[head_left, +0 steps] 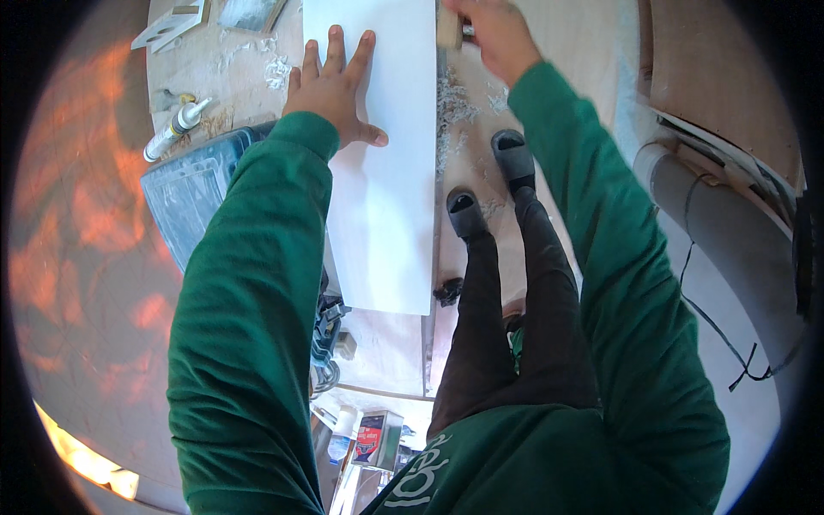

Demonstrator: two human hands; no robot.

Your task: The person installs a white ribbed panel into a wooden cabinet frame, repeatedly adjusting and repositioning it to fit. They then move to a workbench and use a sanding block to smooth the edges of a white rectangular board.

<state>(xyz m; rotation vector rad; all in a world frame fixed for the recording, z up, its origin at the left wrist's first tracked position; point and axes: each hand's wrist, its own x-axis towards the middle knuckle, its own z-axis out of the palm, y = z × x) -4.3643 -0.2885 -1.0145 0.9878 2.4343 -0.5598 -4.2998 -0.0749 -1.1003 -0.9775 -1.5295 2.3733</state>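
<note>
My left hand [331, 87] lies flat on a long white board [386, 206], its fingers spread and pressed to the surface. Beyond the board's right edge, my right hand [498, 36] is closed on a pale wooden block-like tool [449, 27] at the top of the view. That tool is partly cut off by the picture's edge, so its exact kind does not show. Curled shavings [455, 107] lie along the board's right side.
A blue-grey plastic case [193, 193] and a sealant tube [176, 129] with a nozzle stand left of the board. Below it are clamps [326, 330] and a metal can [378, 439]. A dark cable [712, 326] hangs at the right. My sandalled feet [468, 216] are on the floor.
</note>
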